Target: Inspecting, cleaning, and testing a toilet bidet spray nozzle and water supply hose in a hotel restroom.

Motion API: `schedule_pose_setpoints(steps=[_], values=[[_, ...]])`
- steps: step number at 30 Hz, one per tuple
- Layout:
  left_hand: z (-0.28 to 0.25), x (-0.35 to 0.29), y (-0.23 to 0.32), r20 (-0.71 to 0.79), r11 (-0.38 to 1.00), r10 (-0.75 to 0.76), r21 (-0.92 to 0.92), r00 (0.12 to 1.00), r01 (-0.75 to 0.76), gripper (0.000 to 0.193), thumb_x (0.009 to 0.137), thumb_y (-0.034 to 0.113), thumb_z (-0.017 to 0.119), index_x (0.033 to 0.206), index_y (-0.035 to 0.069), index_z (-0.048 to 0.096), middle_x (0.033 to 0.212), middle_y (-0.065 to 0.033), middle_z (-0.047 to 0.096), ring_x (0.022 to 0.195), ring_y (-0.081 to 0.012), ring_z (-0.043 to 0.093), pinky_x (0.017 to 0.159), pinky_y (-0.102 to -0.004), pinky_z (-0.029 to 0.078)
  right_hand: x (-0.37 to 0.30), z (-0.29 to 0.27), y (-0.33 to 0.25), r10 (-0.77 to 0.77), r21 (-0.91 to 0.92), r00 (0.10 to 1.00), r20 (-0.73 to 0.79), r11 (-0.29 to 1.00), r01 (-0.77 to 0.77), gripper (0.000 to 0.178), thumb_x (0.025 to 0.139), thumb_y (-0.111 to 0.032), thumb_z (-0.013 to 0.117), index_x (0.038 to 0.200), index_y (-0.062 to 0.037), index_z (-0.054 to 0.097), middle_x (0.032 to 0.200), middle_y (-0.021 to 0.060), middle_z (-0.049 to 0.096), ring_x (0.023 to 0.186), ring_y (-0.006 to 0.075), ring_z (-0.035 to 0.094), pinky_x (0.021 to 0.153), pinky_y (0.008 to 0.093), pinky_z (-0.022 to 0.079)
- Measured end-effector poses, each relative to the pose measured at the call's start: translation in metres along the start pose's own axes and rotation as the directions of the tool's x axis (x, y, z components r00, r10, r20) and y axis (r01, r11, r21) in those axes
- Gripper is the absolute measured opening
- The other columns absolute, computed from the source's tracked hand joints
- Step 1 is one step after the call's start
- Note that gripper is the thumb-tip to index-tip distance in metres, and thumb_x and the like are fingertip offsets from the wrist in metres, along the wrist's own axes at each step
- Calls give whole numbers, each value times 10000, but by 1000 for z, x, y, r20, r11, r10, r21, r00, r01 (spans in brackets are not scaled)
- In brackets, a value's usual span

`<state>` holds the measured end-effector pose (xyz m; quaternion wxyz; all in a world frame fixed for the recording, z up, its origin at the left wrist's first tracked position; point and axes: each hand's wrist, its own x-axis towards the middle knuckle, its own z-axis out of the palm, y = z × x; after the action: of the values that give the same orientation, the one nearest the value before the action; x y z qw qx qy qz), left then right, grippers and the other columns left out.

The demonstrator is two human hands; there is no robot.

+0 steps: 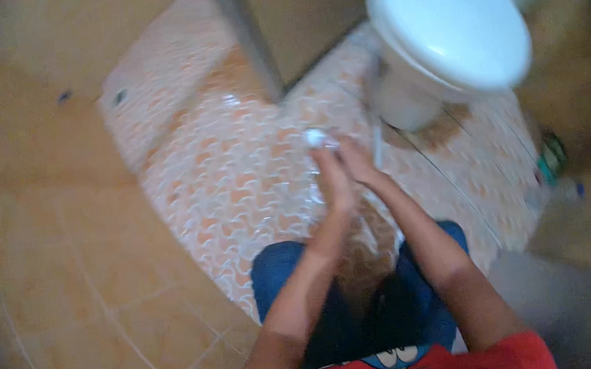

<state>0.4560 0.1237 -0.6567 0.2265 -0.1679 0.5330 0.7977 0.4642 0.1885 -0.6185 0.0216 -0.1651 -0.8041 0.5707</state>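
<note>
Both arms reach down in front of me, and the hands meet low over the patterned floor. My left hand (334, 179) and my right hand (356, 162) press together, the fingers closed. A small, bright white thing (316, 137) shows at their fingertips, nearest the left hand. Blur hides its kind, and I cannot tell how each hand's fingers lie on it. The tiled floor (231, 163) beneath is white and orange, with a wet-looking shine.
A toilet with its white lid down (450, 20) stands at the far right. Beside it a partition wall (315, 10) juts out. Tan tiled walls (54, 259) rise at left. A drain (120, 97) lies at the far left corner, and a bottle (568, 189) near the right wall.
</note>
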Motion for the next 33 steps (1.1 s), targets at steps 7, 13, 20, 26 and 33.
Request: schedule_pose_setpoints(steps=[7, 13, 20, 26, 33], values=[[26, -9, 23, 321, 994, 93, -77, 943, -72, 389, 889, 420, 311, 1067, 100, 441, 1000, -10, 482, 937, -136, 453, 822, -285, 362, -12, -32, 10, -39, 98, 998, -55, 994, 44, 462, 834, -417, 426, 1051, -12, 482, 1000, 164, 536, 946, 237, 506, 818, 312, 372], [76, -50, -35, 739, 898, -36, 319, 673, -302, 416, 894, 344, 337, 1188, 52, 376, 1181, -86, 429, 1046, -211, 432, 898, -325, 317, -67, -127, 13, 329, 533, 810, -485, 846, -24, 276, 774, -274, 594, 871, -22, 536, 708, 47, 567, 569, 98, 526, 505, 244, 439], [116, -81, -146, 966, 495, -252, 176, 53, -851, 302, 821, 197, 466, 1088, 61, 499, 963, -168, 544, 945, -345, 478, 827, -399, 373, -185, -242, 175, 648, 687, 296, -702, 507, 520, 452, 787, -533, 450, 725, -90, 382, 475, 12, 362, 361, 129, 381, 335, 269, 352], [143, -100, -184, 871, 363, -490, 174, -29, -915, 308, 816, 166, 474, 1094, 34, 467, 1011, -173, 519, 969, -326, 470, 834, -406, 367, -213, -272, 222, 807, 713, -17, -591, 532, 457, 516, 769, -551, 466, 573, -88, 350, 433, 29, 343, 327, 145, 360, 307, 287, 323], [118, -96, -213, 924, 308, -381, 106, -20, -945, 328, 811, 152, 460, 1130, 77, 457, 1002, -166, 524, 949, -325, 484, 824, -403, 380, -207, -278, 238, 765, 760, -27, -643, 642, 98, 519, 774, -531, 478, 558, -69, 382, 422, 46, 354, 317, 171, 378, 305, 305, 340]])
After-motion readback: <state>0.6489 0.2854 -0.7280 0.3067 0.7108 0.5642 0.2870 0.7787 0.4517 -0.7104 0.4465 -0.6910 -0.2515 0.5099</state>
